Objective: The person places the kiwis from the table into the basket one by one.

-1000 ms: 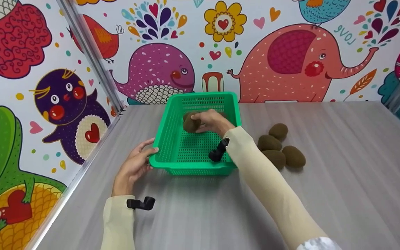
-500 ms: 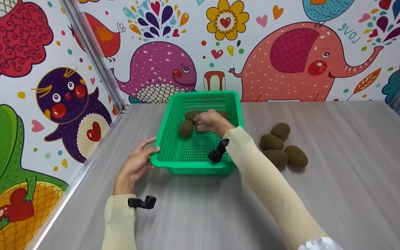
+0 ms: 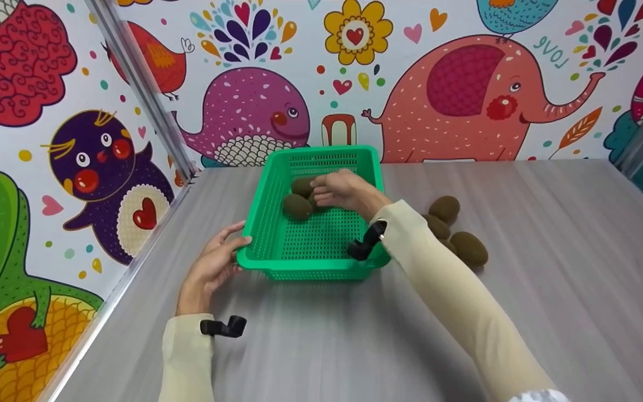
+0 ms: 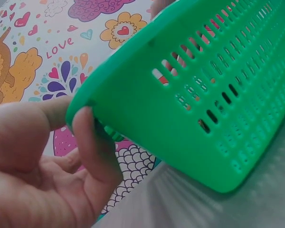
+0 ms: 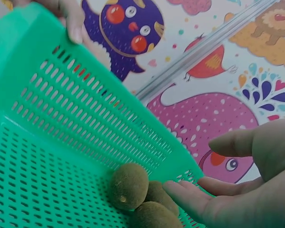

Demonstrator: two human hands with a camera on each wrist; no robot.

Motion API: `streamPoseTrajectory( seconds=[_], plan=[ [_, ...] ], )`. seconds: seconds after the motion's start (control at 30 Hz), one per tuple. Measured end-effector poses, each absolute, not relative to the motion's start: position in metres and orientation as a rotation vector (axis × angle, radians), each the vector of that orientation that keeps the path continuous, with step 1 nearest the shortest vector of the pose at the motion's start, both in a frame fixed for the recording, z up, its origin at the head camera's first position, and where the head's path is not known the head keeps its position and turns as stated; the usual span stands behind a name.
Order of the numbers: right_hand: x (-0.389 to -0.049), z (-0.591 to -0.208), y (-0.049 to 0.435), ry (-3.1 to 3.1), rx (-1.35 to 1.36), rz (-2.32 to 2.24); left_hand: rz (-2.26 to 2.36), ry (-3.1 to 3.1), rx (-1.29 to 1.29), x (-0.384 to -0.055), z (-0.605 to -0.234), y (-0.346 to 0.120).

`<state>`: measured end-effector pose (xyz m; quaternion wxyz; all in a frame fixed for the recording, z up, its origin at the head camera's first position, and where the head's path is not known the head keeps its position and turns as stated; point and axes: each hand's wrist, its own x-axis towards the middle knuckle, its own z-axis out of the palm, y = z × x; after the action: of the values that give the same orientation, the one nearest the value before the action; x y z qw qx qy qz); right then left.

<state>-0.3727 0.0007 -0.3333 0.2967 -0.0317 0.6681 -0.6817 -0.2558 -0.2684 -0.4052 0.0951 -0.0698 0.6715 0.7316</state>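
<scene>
A green plastic basket [image 3: 310, 265] with slotted walls stands on the table. My left hand [image 3: 212, 268] holds its near left corner, thumb and fingers pinching the rim, as the left wrist view also shows. Over the inside of the basket is my right hand [image 3: 349, 192], its fingers spread and holding nothing. Under and beside those fingers lie brown kiwis, one of them a front kiwi [image 3: 297, 207] and another a rear kiwi [image 3: 302, 186]. In the right wrist view a cluster of three shows, with one kiwi [image 5: 128, 186] nearest the basket's middle. The right hand hides part of the basket's far right.
Several more kiwis [image 3: 469, 249] lie on the grey table [image 3: 567, 268] to the right of the basket, partly covered by my right sleeve [image 3: 455, 301]. A patterned wall [image 3: 411, 145] stands behind the basket. A metal-edged side panel [image 3: 132, 262] borders the table at left.
My right hand has let go of a kiwi, which now lies at the front of those in the basket. The hand has since lifted and drawn slightly right. My left hand stays on the rim.
</scene>
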Motion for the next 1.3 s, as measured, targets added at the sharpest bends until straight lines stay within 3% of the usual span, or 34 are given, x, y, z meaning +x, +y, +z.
streamPoseTrajectory(
  seconds=[1.3],
  plan=[
    [-0.307,-0.337,0.098,2.143,-0.311,-1.771,2.133,2.000,-0.176,-0.255,-0.403,-0.269]
  ],
)
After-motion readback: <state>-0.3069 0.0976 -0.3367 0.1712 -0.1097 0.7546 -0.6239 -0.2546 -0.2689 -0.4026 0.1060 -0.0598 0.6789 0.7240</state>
